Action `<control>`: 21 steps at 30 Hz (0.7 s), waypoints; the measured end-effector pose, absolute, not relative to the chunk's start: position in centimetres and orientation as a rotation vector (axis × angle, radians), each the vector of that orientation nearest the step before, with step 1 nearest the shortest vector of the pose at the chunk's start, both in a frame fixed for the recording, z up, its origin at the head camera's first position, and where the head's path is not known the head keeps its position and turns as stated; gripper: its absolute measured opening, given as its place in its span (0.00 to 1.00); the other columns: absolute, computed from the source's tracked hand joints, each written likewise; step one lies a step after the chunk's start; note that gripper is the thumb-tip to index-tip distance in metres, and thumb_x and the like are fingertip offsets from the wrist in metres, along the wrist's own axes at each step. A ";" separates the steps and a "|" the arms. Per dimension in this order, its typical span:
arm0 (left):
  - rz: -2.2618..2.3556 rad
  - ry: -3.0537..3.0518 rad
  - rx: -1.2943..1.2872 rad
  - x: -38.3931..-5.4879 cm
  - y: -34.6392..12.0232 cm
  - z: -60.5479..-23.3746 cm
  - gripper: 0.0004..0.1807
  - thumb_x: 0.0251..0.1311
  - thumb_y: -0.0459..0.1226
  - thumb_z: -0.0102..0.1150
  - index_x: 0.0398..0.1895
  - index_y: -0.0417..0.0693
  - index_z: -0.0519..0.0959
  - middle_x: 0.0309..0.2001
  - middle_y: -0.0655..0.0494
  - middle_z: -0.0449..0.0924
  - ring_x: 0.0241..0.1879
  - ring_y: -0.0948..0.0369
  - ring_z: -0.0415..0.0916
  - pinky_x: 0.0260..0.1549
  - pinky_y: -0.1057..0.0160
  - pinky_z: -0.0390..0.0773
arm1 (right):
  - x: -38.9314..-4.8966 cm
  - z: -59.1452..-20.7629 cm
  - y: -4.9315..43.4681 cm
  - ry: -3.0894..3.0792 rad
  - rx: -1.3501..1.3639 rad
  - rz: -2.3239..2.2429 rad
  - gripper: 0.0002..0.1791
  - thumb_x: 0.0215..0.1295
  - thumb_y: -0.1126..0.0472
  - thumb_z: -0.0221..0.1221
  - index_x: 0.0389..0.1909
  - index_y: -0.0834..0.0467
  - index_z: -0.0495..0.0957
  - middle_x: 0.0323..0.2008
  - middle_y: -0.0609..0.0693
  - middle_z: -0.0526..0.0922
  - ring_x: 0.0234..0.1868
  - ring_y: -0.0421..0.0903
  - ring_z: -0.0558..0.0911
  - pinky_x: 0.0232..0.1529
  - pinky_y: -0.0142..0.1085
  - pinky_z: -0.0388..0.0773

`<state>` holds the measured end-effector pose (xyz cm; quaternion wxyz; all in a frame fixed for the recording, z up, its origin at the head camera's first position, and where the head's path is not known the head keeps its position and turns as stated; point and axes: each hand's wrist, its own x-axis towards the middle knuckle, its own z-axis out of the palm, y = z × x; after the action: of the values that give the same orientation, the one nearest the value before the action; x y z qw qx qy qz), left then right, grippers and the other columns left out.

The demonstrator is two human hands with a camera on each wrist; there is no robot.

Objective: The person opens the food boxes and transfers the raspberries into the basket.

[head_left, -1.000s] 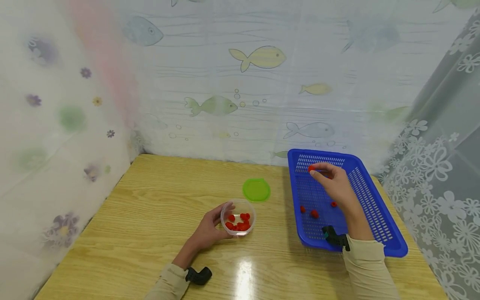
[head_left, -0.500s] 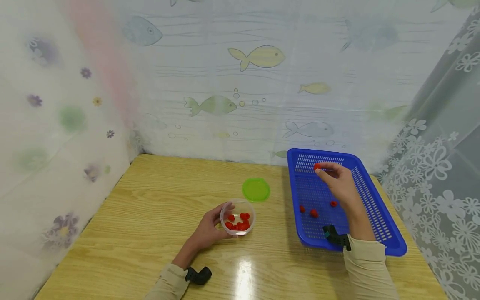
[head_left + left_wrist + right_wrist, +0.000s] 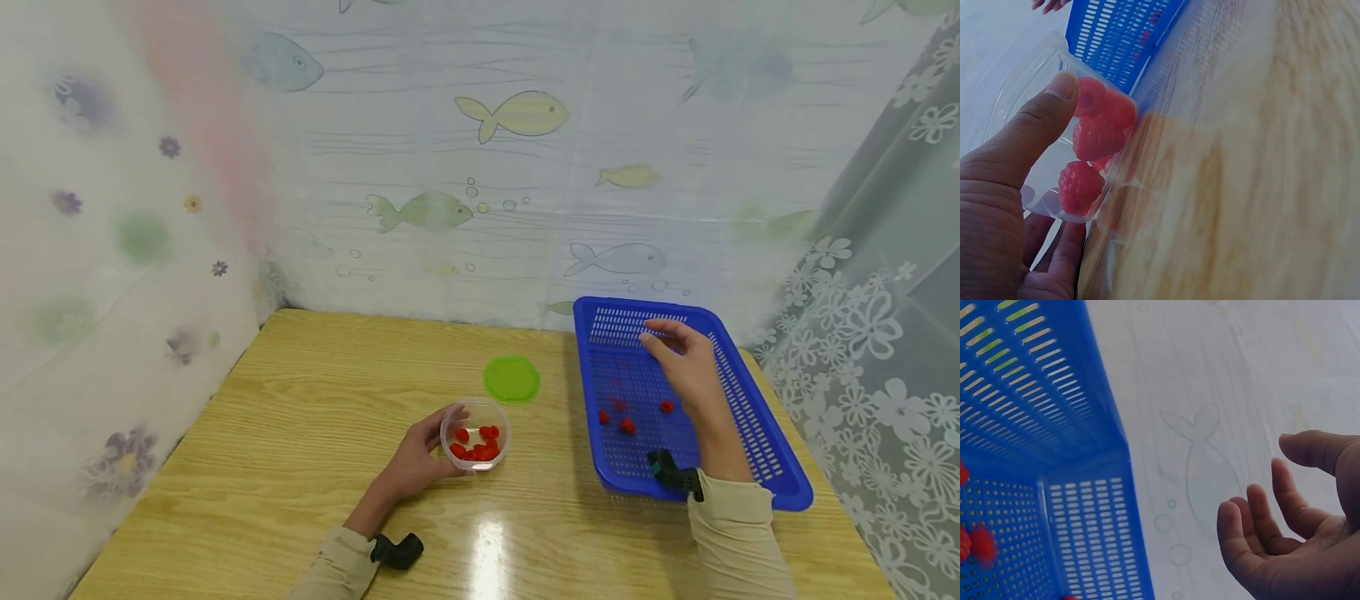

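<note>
My left hand (image 3: 415, 463) grips a small clear plastic tub (image 3: 507, 429) standing on the table, thumb on one side and fingers on the other in the left wrist view. Several raspberries (image 3: 1099, 139) lie inside it. Over the blue plastic basket (image 3: 586, 375), my right hand (image 3: 692, 379) hovers with thumb and fingers apart, holding nothing. Beneath it a raspberry (image 3: 617, 404) shows as a red blur in the basket, also blurred in the right wrist view. Other raspberries (image 3: 627, 427) rest on the basket floor.
A green lid (image 3: 512, 379) lies behind the tub on the wooden table (image 3: 337, 392). Patterned curtains (image 3: 420, 158) hang at the back and both sides. The basket's slotted walls rise on the right side of the table.
My right hand has let go of the raspberry it was pinching, which has dropped into the basket. That hand shifted slightly right and its fingers parted. My left hand stays on the tub.
</note>
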<state>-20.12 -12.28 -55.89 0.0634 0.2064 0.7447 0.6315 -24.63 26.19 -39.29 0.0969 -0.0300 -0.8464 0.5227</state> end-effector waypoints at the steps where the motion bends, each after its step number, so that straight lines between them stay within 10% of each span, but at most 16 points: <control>1: 1.907 2.249 0.624 -20.1 -12.3 -55.9 0.51 0.47 0.32 0.81 0.77 0.52 0.65 0.70 0.47 0.72 0.71 0.51 0.68 0.69 0.52 0.68 | -24.6 -39.3 26.2 -2.502 -0.087 1.551 0.26 0.76 0.54 0.57 0.65 0.67 0.73 0.62 0.59 0.74 0.48 0.31 0.73 0.45 0.22 0.74; 10: 1.931 2.224 0.624 -20.1 -12.3 -55.9 0.52 0.46 0.32 0.81 0.77 0.47 0.64 0.71 0.45 0.71 0.71 0.49 0.67 0.64 0.72 0.70 | -24.2 -38.9 26.3 -2.480 0.009 1.606 0.25 0.76 0.55 0.58 0.64 0.68 0.73 0.53 0.44 0.78 0.45 0.27 0.78 0.46 0.19 0.76; 21: 1.931 2.230 0.640 -20.1 -12.3 -55.9 0.52 0.47 0.31 0.81 0.77 0.48 0.64 0.71 0.44 0.71 0.71 0.49 0.67 0.65 0.74 0.68 | -21.2 -37.3 22.5 -2.337 0.412 1.772 0.14 0.75 0.63 0.58 0.55 0.65 0.78 0.48 0.38 0.82 0.47 0.34 0.83 0.50 0.23 0.79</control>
<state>-20.09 -12.33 -55.94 0.0614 0.2117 0.7374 0.6384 -21.20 22.54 -37.27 0.0897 0.1385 -0.7859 0.5959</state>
